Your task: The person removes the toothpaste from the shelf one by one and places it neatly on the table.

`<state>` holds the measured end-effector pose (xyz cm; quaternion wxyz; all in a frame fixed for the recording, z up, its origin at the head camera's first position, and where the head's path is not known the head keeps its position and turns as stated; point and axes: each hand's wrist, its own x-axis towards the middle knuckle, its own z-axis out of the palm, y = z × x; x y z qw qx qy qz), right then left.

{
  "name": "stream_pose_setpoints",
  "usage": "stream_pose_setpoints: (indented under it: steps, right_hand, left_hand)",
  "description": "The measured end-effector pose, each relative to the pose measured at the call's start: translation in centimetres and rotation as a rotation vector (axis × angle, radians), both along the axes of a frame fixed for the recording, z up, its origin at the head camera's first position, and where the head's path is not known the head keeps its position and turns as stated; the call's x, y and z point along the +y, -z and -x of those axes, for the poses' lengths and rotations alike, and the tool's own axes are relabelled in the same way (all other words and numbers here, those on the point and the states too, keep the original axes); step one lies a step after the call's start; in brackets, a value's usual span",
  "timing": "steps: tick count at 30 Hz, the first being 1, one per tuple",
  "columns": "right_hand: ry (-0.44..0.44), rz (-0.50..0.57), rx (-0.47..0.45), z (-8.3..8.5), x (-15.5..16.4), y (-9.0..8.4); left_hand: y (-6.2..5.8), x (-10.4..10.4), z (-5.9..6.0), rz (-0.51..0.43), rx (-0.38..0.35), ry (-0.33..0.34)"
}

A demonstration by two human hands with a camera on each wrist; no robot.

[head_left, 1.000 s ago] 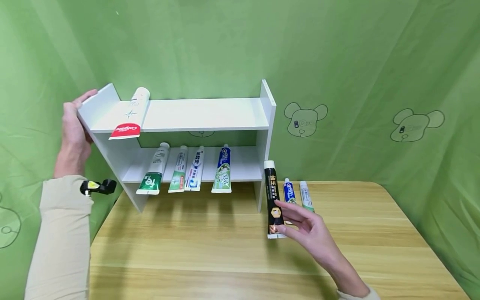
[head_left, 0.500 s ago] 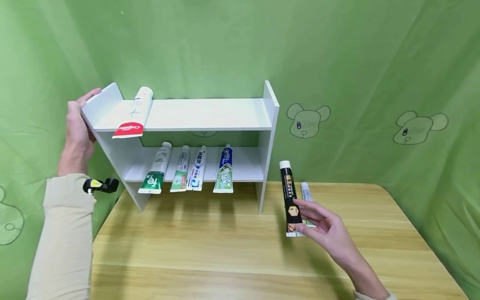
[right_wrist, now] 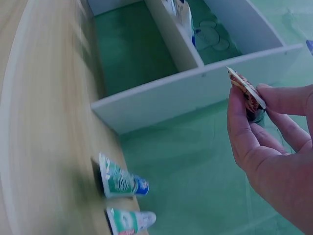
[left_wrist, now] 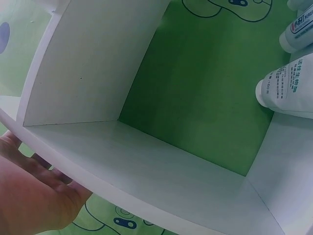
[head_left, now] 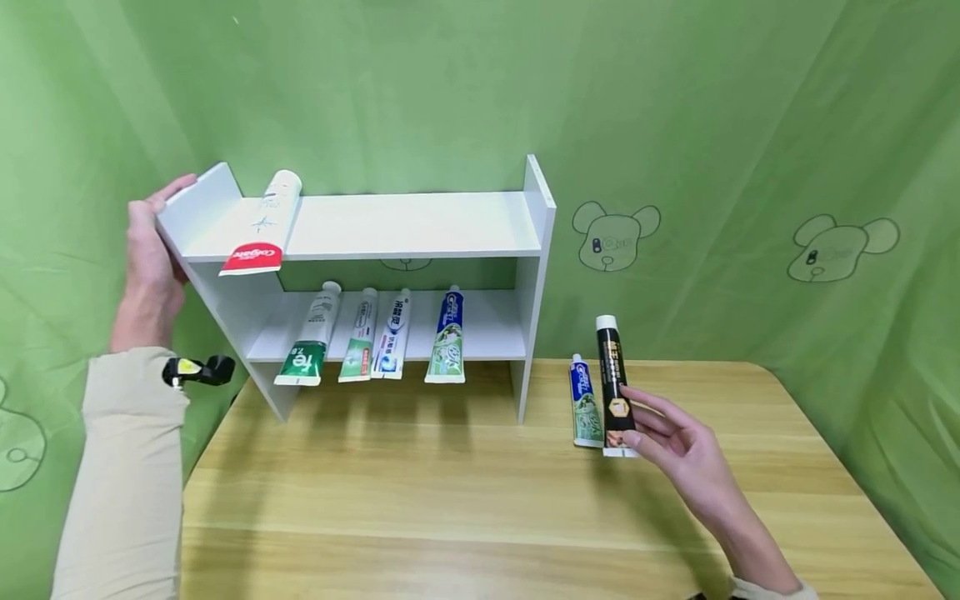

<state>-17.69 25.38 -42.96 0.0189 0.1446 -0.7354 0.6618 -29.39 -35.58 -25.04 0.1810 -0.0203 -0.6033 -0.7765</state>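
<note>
Five tubes shelved: red tube on the top board, four on the lower one. Right hand pinches the black tube at its crimped end, cap up, lifted off the desk to the right of the rack. Left hand grips the rack's left side panel. Still loose: blue tube on the desk just left of the right grip, and a second one beside it in the right wrist view. The rack's right wall stands between the right grip and the shelves.
</note>
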Motion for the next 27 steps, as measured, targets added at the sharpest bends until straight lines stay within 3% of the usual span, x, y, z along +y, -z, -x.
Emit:
stream_pose_setpoints:
  steps: [12,27]
  right_hand:
    - [0.004,0.045,-0.055,1.1,3.1,1.6]
    - [-0.009,0.120,-0.143,2.9,6.5,3.4]
  left_hand:
    - [-0.1,0.0,-0.1,-0.012,-0.001,0.016]
    - [0.2,0.0,0.2,0.042,-0.006,-0.014]
